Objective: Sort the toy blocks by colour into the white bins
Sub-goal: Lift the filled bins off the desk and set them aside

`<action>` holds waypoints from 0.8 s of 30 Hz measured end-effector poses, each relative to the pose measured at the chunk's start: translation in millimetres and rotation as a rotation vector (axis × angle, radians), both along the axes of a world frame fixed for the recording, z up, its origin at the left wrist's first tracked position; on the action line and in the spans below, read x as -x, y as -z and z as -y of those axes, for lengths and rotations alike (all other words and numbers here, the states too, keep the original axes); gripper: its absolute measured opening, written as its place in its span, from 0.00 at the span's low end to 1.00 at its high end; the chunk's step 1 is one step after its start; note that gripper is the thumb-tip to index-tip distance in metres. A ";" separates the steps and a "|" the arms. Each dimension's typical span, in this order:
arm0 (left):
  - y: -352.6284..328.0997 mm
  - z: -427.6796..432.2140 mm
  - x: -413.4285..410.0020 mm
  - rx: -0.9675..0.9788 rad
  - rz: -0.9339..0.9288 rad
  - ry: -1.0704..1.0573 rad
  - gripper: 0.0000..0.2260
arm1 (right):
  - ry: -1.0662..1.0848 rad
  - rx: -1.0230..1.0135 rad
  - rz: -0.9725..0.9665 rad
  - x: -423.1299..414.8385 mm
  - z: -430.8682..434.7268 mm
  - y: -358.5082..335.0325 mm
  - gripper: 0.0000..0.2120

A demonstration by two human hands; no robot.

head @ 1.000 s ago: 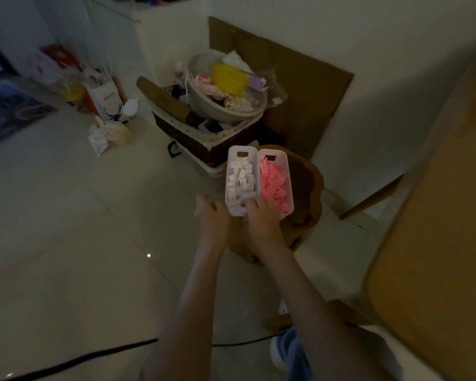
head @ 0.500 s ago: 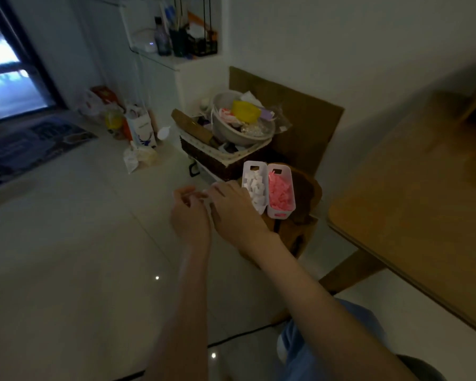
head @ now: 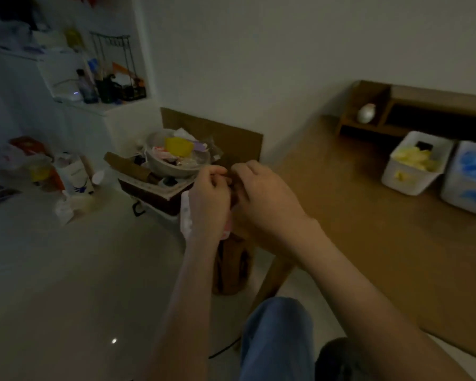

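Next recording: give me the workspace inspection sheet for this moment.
Surface: wooden table; low wooden stool beside it.
Job's things: yellow-block bin and blue-block bin side by side on the table; a white bin mostly hidden behind the left hand.
Clutter: basket of oddments and bags on the floor.
Hands: left hand and right hand close together, fingers curled; contents cannot be told.
Cables: dark cable on the floor by the knee.
Surroundings: white wall, shelf niche with bottles.

Bare left hand point(head: 208, 200), bare right hand point(head: 264, 199), unsleeved forearms point(head: 190, 287), blue denim trousers point(head: 278, 339)
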State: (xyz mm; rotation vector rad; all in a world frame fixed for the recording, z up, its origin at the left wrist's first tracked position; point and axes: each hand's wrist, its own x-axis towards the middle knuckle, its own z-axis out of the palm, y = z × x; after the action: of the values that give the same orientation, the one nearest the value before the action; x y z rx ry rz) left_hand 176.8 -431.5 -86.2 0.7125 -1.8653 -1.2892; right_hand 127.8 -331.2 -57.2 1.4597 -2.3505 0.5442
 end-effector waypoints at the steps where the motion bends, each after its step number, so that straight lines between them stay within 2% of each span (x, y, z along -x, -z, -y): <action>1: -1.8 -10.5 11.3 -0.018 0.042 0.072 0.07 | 0.089 -0.029 -0.008 12.9 -14.0 -1.8 0.18; 5: -10.3 -51.6 45.7 0.018 0.145 0.257 0.06 | 0.490 -0.134 -0.032 66.1 -68.3 -3.0 0.21; 8: -17.3 -76.9 63.8 0.041 0.191 0.369 0.06 | 0.721 -0.108 -0.043 100.5 -103.7 2.2 0.25; 15: -24.9 -105.7 86.7 0.105 0.310 0.502 0.08 | 0.978 -0.028 0.097 146.7 -166.7 11.3 0.37; 17: -22.9 -107.2 87.6 0.122 0.337 0.508 0.08 | 1.013 -0.061 0.127 151.4 -172.5 13.5 0.35; 20: -19.6 -105.3 87.1 0.121 0.357 0.504 0.08 | 1.024 -0.053 0.085 155.6 -170.9 11.5 0.22; 22: -18.4 -102.0 86.0 0.113 0.359 0.497 0.08 | 0.967 -0.019 0.056 154.7 -165.6 8.4 0.15; 24: -17.5 -98.6 85.1 0.092 0.350 0.487 0.08 | 0.886 0.008 0.028 150.1 -157.7 6.6 0.14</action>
State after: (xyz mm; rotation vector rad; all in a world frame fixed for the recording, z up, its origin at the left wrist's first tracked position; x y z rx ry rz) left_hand 91.7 -332.9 -68.7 0.4688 -2.4761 -1.4268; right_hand -22.3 -173.5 -63.8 0.2923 -2.6694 0.3149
